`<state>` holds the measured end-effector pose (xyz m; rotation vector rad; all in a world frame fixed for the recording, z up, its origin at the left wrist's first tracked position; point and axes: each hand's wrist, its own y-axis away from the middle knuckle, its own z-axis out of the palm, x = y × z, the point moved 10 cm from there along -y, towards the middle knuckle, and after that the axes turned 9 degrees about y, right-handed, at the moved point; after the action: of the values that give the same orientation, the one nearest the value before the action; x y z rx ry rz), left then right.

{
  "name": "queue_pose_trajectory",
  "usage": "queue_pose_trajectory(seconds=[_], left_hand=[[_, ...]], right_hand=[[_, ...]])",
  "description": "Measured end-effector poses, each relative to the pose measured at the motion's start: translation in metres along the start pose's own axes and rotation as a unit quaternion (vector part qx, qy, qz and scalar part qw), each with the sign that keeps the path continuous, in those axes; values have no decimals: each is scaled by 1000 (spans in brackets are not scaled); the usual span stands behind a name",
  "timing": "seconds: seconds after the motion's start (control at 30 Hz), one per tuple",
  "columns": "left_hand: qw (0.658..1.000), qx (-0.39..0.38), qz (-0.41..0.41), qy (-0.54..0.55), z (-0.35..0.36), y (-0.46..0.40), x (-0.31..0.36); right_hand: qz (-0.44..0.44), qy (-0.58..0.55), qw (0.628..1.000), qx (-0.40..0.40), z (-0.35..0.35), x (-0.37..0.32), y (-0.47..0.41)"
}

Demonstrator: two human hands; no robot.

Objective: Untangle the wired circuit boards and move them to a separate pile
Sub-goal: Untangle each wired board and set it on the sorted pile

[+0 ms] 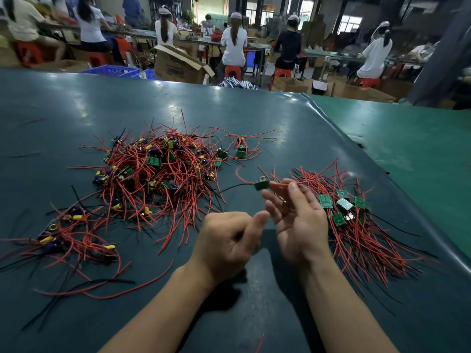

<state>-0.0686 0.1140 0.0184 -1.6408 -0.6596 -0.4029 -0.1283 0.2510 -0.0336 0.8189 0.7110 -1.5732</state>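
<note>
Both hands are hovering together over the dark green table, between the two main piles. My right hand is raised palm-up, its fingertips pinching the red wires of one circuit board, which is hanging in the air just past them. My left hand is sitting beside it with fingers curled in and thumb extended; whether it is gripping a wire, I cannot tell.

Ordered by size: the tangled pile is lying ahead and to my left, a dense knot of red and black leads with too many boards to count. The sorted pile is lying directly to the right of my right hand, leads fanning roughly parallel toward me, with about six boards showing at its top. A smaller loose cluster is lying at the near left. One stray pair of boards is sitting just beyond the tangled pile's right edge.

The held board's wires are running left to right, pointing straight at the sorted pile. Judged from this, the right hand is the nearer one, and a short rightward carry should lay this board down with leads aligned.
</note>
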Motion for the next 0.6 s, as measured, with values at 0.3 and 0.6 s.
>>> queue_pose_trajectory(seconds=[0.3,0.6], left_hand=[[903,97,-351,229,5,13,-73],[894,154,-306,287,-9,7,-72]], right_hand=[[40,45,990,-124,22,5,11],[21,180,983,-41,7,18,5]])
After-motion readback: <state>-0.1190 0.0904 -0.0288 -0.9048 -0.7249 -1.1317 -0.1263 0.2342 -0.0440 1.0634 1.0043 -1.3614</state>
